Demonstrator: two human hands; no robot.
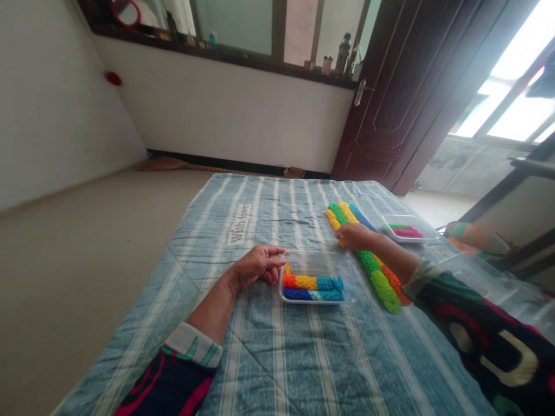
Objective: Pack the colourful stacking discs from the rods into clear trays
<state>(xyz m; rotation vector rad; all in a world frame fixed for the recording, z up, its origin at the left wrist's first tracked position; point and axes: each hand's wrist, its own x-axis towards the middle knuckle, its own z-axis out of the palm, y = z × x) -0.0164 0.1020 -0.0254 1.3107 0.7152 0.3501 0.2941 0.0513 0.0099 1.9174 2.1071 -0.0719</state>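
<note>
My left hand [261,263] is closed on the left rim of a clear plastic container [312,260] lying on the striped cloth. Inside are rows of small textured pieces in blue, light blue, orange and yellow [307,283]. My right hand [355,236] reaches over overlapping rows of similar pieces on the cloth, coloured green [372,264], yellow, blue and orange. Its fingers are pinched together at the end of the short yellow row [333,221], partly hiding what they touch. Farther right, a second clear container [410,229] holds pink and green pieces.
Blue-and-white striped cloth [260,370] covers the table. More clear plastic containers [489,283] stand at the right edge, beside a blurred orange and green item [474,238]. Behind are a dark red door [403,86] and a sill with a flask [343,53]. A broom [169,164] lies by the wall.
</note>
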